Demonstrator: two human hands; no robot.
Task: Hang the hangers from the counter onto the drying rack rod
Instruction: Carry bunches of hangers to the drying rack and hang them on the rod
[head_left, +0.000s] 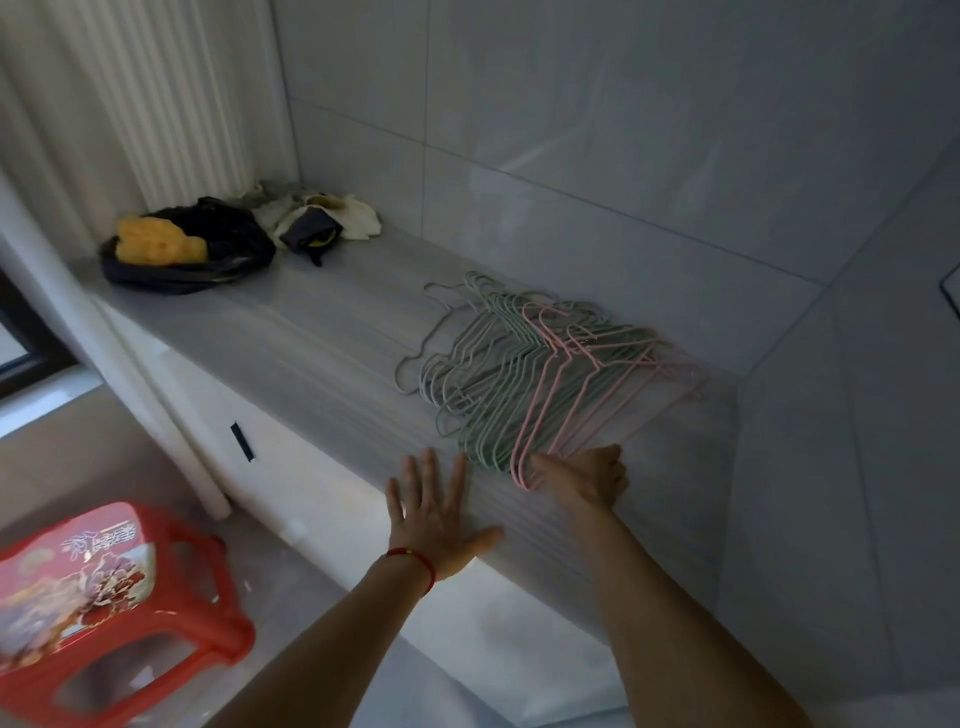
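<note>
A fanned pile of thin wire hangers lies on the grey counter (291, 332) near the right wall: grey ones (441, 332) at the left, green ones (498, 384) in the middle, pink ones (582, 384) on top at the right. My right hand (587, 478) is at the near corners of the pink hangers, fingers curled around their ends. My left hand (436, 514) hovers flat with spread fingers over the counter's front edge, just left of the green hangers, holding nothing. A red string circles that wrist. No drying rack rod is in view.
At the counter's far left sit a black bag (192, 254) with a yellow sponge-like lump (156, 241) and crumpled cloths (322, 215). A red plastic stool (109, 608) stands on the floor at lower left. Tiled walls close the back and right.
</note>
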